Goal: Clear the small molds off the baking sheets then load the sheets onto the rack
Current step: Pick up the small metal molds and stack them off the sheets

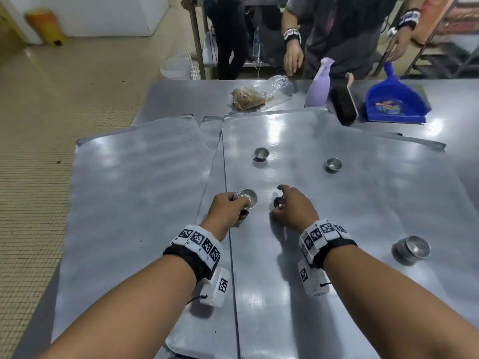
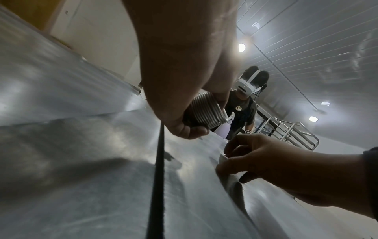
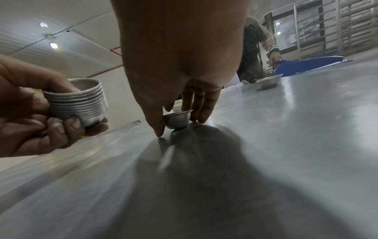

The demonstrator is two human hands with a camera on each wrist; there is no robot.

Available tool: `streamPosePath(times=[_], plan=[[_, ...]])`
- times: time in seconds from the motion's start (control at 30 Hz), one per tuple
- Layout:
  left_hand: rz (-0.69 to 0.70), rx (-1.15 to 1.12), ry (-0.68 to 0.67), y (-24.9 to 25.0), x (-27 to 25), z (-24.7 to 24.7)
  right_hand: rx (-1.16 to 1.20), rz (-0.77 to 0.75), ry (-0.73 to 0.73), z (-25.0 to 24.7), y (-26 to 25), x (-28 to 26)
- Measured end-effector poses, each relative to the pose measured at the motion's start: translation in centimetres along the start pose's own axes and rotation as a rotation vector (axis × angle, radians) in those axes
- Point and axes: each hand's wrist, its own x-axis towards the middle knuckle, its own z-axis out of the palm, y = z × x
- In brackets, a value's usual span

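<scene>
The left hand (image 1: 228, 206) is gripping a nested stack of molds (image 3: 81, 103), ready for more, while the right hand (image 1: 293, 206) is pinching one mold (image 3: 177, 120) off the baking sheet (image 1: 363, 203); three others are waiting.

My right hand (image 1: 293, 207) covers most of the small round metal mold (image 1: 279, 202) under it. Bystander's head cut off in the head view. I can't read the blue plastic dustpan (image 1: 395, 99) sticker.

No words or numbers can be read. The wristbands (image 1: 199, 242) carry only black-and-white square code markers. The blue dustpan (image 1: 394, 99), upper right, bears a colourful sticker, perhaps lettered, too blurred to read.
</scene>
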Motion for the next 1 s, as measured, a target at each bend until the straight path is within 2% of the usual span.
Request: streamPosePath(times=[0.1, 0.23, 0.47, 0.57, 0.73, 1.0], plan=[[0.016, 0.019, -0.017, 0.1, -0.5, 2.3, -0.009, 0.008, 0.009, -1.6, 2.0, -1.2], [0.021, 0.036, -0.099, 0.2, -1.3, 6.3, 0.017, 0.009, 0.110, -5.5, 4.7, -3.7], [0.063, 0.073, -0.272, 0.9, -3.2, 13.5, -0.005, 0.199, 0.247, -12.6, 11.6, -8.7], [0.061, 0.080, -0.316, 0.9, -3.7, 15.4, -0.027, 0.277, 0.249, -14.6, 14.7, -10.9], [0.085, 0.123, -0.347, 0.7, -4.0, 17.1, -0.050, 0.366, 0.201, -15.1, 18.1, -13.7], [0.065, 0.153, -0.343, 0.2, -4.2, 17.9, -0.088, 0.395, 0.144, -13.4, 19.5, -14.2]])
